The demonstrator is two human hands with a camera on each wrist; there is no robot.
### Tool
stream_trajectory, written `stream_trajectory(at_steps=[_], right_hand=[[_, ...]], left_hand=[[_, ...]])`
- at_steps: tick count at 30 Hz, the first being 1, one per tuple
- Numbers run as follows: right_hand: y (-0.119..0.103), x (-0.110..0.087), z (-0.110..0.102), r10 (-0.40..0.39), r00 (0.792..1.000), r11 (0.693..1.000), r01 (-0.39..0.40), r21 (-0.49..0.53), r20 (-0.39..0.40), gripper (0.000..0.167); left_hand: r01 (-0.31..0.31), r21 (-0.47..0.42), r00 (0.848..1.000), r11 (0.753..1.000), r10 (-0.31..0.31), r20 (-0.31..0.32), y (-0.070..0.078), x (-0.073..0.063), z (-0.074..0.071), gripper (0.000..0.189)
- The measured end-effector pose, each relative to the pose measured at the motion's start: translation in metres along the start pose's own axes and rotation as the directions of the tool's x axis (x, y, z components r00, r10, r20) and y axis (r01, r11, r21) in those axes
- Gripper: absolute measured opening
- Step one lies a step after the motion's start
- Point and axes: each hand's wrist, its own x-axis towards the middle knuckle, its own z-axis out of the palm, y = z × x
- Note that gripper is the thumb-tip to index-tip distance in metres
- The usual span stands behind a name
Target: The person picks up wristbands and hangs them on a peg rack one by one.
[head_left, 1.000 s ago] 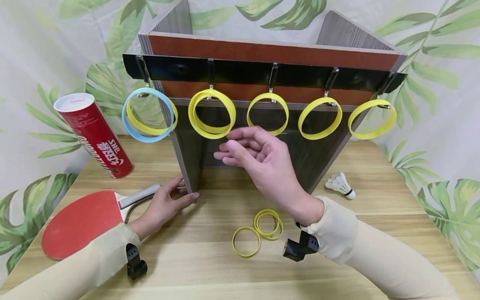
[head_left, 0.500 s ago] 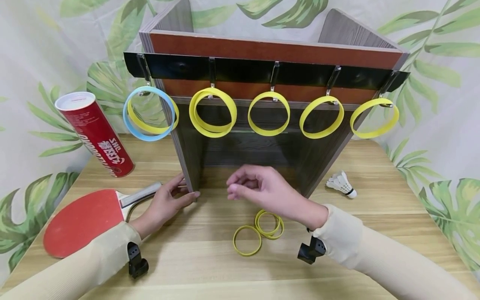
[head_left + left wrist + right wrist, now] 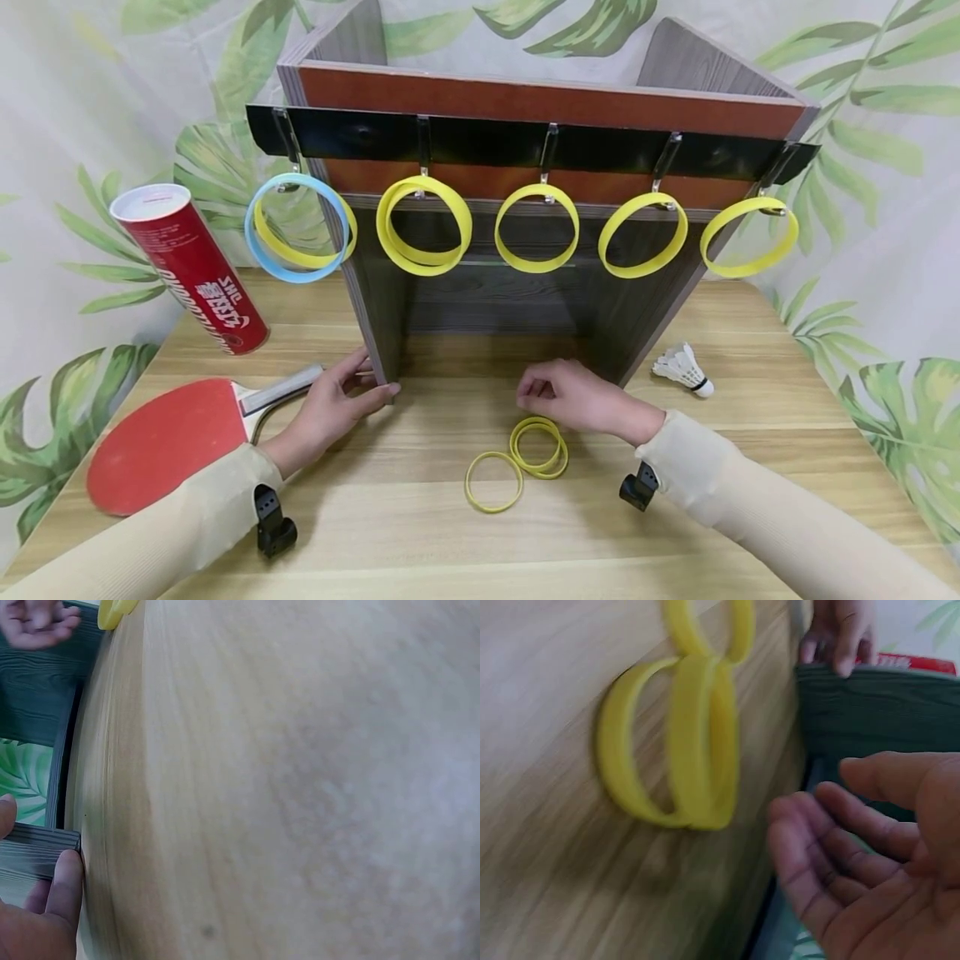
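Observation:
My left hand (image 3: 333,407) grips the lower front edge of the grey wooden stand's left side panel (image 3: 378,333), thumb on one face and fingers on the other. My right hand (image 3: 573,398) hovers low over the table with loosely bent fingers and nothing in them. Its fingertips are just behind a pair of overlapping yellow rings (image 3: 538,471); in the right wrist view these yellow rings (image 3: 690,742) lie beside the hand. A single yellow ring (image 3: 470,492) lies flat to their left. Above, a blue ring (image 3: 258,258) and several yellow rings (image 3: 573,237) hang from hooks on a black strip (image 3: 480,142).
A red table tennis bat (image 3: 172,442) lies left of my left hand, its handle reaching toward the stand. Behind it a red shuttlecock tube (image 3: 195,275) stands upright. A white shuttlecock (image 3: 678,367) rests right of the stand, on the wooden table (image 3: 360,533).
My right hand has dropped from beside the hanging yellow rings toward the table and moved right, to the loose rings. The left hand has stayed on the panel.

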Motion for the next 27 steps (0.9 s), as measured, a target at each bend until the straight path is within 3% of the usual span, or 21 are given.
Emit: stream_trajectory(at_steps=[4, 8, 17, 27], right_hand=[[0.011, 0.000, 0.003, 0.065, 0.996, 0.995, -0.060, -0.077, 0.059, 0.009], [0.016, -0.001, 0.005, 0.082, 0.993, 0.992, -0.072, -0.103, 0.089, 0.009], [0.021, -0.002, 0.005, 0.097, 0.988, 0.992, -0.086, -0.090, 0.120, 0.009], [0.026, -0.005, 0.002, 0.087, 0.980, 0.996, -0.089, 0.004, 0.179, 0.011]], left_hand=[[0.002, -0.005, 1.000, 1.000, -0.002, 0.004, 0.001, 0.000, 0.000, 0.069], [0.002, -0.018, 1.000, 1.000, -0.002, 0.010, 0.002, -0.001, -0.001, 0.068], [-0.007, -0.010, 1.000, 1.000, 0.007, 0.011, 0.002, -0.001, -0.002, 0.067], [0.001, -0.005, 1.000, 1.000, -0.001, 0.010, 0.001, -0.001, -0.003, 0.068]])
